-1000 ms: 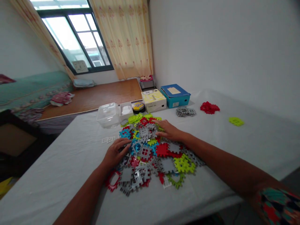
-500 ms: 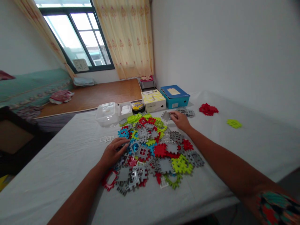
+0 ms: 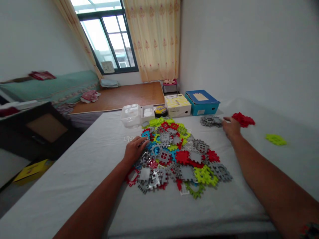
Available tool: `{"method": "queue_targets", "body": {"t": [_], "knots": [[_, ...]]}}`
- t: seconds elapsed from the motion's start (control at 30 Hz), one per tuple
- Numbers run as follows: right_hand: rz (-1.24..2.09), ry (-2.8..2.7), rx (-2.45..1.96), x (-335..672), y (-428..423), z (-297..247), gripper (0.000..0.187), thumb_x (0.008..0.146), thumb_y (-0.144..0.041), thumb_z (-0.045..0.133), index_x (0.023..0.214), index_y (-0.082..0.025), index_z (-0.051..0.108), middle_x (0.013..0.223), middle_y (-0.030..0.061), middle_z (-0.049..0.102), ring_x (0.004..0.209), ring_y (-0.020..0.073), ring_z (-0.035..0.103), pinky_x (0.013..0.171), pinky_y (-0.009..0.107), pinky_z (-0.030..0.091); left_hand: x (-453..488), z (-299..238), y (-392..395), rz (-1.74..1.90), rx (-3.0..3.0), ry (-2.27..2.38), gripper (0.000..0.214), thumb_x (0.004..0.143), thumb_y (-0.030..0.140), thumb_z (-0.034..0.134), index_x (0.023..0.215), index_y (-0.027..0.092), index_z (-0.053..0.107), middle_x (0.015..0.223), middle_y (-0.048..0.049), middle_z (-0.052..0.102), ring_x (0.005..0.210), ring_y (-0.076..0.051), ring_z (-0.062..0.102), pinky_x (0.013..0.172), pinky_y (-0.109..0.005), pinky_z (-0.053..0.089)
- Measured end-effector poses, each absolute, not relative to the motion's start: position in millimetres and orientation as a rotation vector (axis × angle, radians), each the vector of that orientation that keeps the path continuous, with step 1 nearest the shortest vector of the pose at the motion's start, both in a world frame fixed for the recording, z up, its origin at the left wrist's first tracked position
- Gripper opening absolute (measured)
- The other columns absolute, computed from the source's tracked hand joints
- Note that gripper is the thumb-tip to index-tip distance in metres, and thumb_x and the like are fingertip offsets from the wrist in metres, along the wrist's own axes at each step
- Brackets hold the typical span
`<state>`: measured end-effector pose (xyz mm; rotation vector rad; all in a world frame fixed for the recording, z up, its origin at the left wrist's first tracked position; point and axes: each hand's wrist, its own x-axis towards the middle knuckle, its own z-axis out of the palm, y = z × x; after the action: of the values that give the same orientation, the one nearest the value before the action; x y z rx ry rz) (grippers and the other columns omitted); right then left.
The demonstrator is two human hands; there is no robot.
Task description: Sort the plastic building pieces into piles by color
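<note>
A heap of interlocking plastic tiles (image 3: 179, 156) in grey, red, blue and lime lies on the white table (image 3: 74, 179). My left hand (image 3: 136, 151) rests palm down on the heap's left edge, its fingers loosely spread over the tiles and gripping nothing. My right hand (image 3: 230, 127) reaches far right, with its fingers bent down onto the right edge of a small stack of grey tiles (image 3: 210, 121), pinching a grey tile there. A stack of red tiles (image 3: 243, 119) lies just beyond that hand. A lime tile stack (image 3: 275, 139) sits further right.
At the table's far edge stand a clear plastic tub (image 3: 131, 115), a small white box (image 3: 148, 112), a round tin (image 3: 160, 110), a white-and-yellow box (image 3: 177, 105) and a blue box (image 3: 201, 102). A white wall runs along the right. A dark cabinet (image 3: 42, 129) stands left.
My right hand carried a grey tile from the heap rightward to the grey stack. The view swung right. My left hand stayed on the heap.
</note>
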<state>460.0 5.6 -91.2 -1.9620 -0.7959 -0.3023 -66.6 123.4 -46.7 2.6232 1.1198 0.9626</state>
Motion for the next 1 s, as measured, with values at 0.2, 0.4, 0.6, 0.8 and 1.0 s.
{"method": "queue_targets", "body": {"t": [0.2, 0.4, 0.6, 0.8, 1.0], "knots": [[-0.345, -1.025, -1.876, 388, 6, -44, 0.032, 0.079, -0.022, 0.049, 0.104, -0.016, 0.068, 0.1, 0.0125, 0.069, 0.085, 0.0237, 0.064, 0.087, 0.041, 0.049, -67, -43, 122, 1.125, 2.346, 0.963, 0.037, 0.092, 0.042, 0.051, 0.119, 0.021, 0.065, 0.106, -0.0067, 0.066, 0.094, -0.018, 0.063, 0.081, -0.03, 0.053], [0.241, -1.789, -1.352, 240, -16, -2, 0.031, 0.092, -0.038, 0.052, 0.117, -0.027, 0.064, 0.101, 0.0043, 0.071, 0.074, 0.0165, 0.065, 0.069, 0.03, 0.053, -49, -31, 88, 1.139, 2.472, 0.731, 0.031, 0.091, 0.037, 0.056, 0.116, 0.022, 0.065, 0.099, -0.0064, 0.066, 0.089, -0.017, 0.064, 0.081, -0.031, 0.054], [0.214, -2.117, -1.082, 189, -26, -9, 0.04, 0.095, -0.033, 0.052, 0.134, -0.026, 0.053, 0.128, 0.0097, 0.062, 0.117, 0.0213, 0.058, 0.099, 0.04, 0.047, -43, -30, 69, 1.21, 2.589, 0.583, 0.018, 0.089, 0.033, 0.061, 0.101, 0.021, 0.068, 0.09, -0.005, 0.07, 0.084, -0.016, 0.066, 0.078, -0.031, 0.055], [0.2, -2.125, -1.049, 189, -24, -12, 0.023, 0.093, -0.029, 0.056, 0.113, -0.022, 0.065, 0.105, 0.0079, 0.07, 0.099, 0.0195, 0.064, 0.089, 0.035, 0.051, -37, -21, 60, 1.309, 2.602, 0.242, 0.015, 0.086, 0.019, 0.065, 0.102, 0.02, 0.065, 0.086, -0.0026, 0.07, 0.076, -0.012, 0.067, 0.07, -0.022, 0.055], [0.279, -1.783, -1.229, 227, -5, -15, 0.023, 0.089, -0.033, 0.06, 0.108, -0.021, 0.065, 0.095, 0.0059, 0.073, 0.085, 0.0186, 0.068, 0.078, 0.032, 0.053, -40, -25, 64, 1.227, 2.646, 0.368, 0.032, 0.089, 0.016, 0.058, 0.121, 0.02, 0.059, 0.106, -0.0079, 0.069, 0.095, -0.016, 0.067, 0.083, -0.028, 0.055]]}}
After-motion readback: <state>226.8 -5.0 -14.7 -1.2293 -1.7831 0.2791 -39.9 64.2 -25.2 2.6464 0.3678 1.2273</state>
